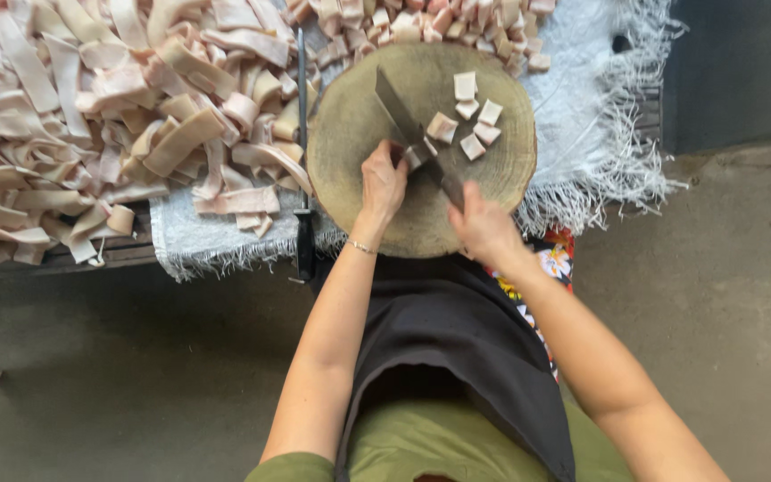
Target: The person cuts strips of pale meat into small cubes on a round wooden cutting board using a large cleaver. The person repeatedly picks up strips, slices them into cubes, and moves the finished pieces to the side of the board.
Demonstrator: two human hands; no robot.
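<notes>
A round wooden chopping block (359, 134) lies in front of me. My right hand (482, 223) grips the handle of a large cleaver (401, 112), its blade laid diagonally across the block. My left hand (383, 181) presses down on a short piece of pale pork skin (418, 155) right beside the blade. Several cut square pieces (470, 114) lie on the block to the right of the blade.
A big heap of long pale skin strips (91, 116) fills the left. Cut cubes (443, 27) are piled behind the block. A white fringed cloth (591, 107) lies under everything. A second knife (302, 134) rests left of the block. Grey concrete floor (716, 286) surrounds.
</notes>
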